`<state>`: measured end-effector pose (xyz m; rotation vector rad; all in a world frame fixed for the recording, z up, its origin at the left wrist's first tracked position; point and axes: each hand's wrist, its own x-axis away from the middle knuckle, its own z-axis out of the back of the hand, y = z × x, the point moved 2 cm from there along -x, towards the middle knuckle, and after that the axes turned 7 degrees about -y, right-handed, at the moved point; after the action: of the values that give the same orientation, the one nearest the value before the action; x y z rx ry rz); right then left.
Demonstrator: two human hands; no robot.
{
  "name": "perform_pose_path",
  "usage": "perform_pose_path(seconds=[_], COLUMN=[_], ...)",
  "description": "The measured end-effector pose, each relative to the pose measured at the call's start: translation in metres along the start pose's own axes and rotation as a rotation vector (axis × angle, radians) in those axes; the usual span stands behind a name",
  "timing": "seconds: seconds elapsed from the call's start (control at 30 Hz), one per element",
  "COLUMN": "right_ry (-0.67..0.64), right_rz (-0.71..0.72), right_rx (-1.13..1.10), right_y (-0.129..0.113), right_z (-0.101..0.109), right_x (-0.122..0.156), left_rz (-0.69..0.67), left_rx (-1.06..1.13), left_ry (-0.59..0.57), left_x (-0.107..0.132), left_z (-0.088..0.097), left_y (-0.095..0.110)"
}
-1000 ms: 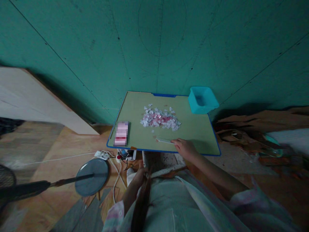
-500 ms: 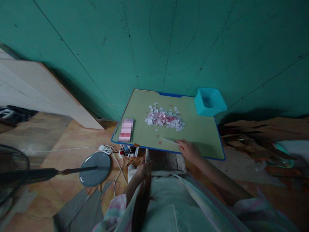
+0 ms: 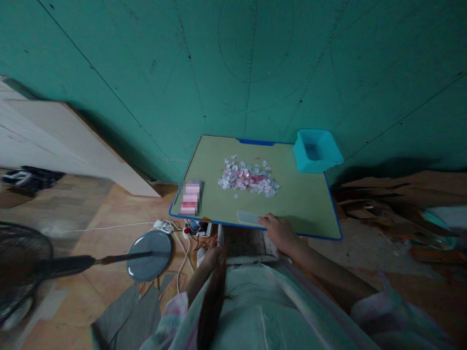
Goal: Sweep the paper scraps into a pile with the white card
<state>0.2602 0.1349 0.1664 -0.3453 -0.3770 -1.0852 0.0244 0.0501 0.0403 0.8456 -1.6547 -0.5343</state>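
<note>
A: Right hand (image 3: 280, 232)?
B: At the near edge of the desk (image 3: 306, 204), fingers (image 3: 263, 220) loosely curled on the right end of a flat pale card (image 3: 249, 217). The card lies flat on the desk surface, just inside the blue front rim. Looks like a light pinch or press; can't tell if the thumb is under it.

A: Left hand (image 3: 212, 249)?
B: Low, below the desk's front edge, close to the body, partly behind a strand of dark hair (image 3: 211, 301). Fingers mostly hidden, can't tell if they're open or closed, or whether they hold anything.

A: What else is on the desk?
B: Pile of small white and pink paper bits (image 3: 248, 178) in the middle, well apart from the card. Turquoise tub (image 3: 316, 151) at the far right corner, overhanging the edge. A pink-and-white blurred item (image 3: 190, 197) at the near left corner.

A: Floor?
B: Power strip with white cables (image 3: 195, 227) right under the desk's left front. Round grey fan base (image 3: 149, 248) next to it, its pole running left to a fan head (image 3: 18, 272) at the picture's edge. Teal wall (image 3: 233, 68) behind.
</note>
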Motion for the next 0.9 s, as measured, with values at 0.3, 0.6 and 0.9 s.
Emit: perform_pose_path(seconds=[0.3, 0.6, 0.9], right_ry=[0.046, 0.046, -0.015], right_rz=[-0.097, -0.102, -0.199], right_rx=[-0.039, -0.061, -0.086], right_y=[0.016, -0.001, 0.021], right_z=[0.018, 0.044, 0.04], right_x=[-0.022, -0.05, -0.045], left_rz=[-0.056, -0.058, -0.08], left_rx=[-0.036, -0.078, 0.013], left_ry=[0.043, 0.006, -0.039], left_x=[-0.01, -0.01, -0.02], left_z=[0.015, 0.02, 0.023], left_y=[-0.018, -0.024, -0.036])
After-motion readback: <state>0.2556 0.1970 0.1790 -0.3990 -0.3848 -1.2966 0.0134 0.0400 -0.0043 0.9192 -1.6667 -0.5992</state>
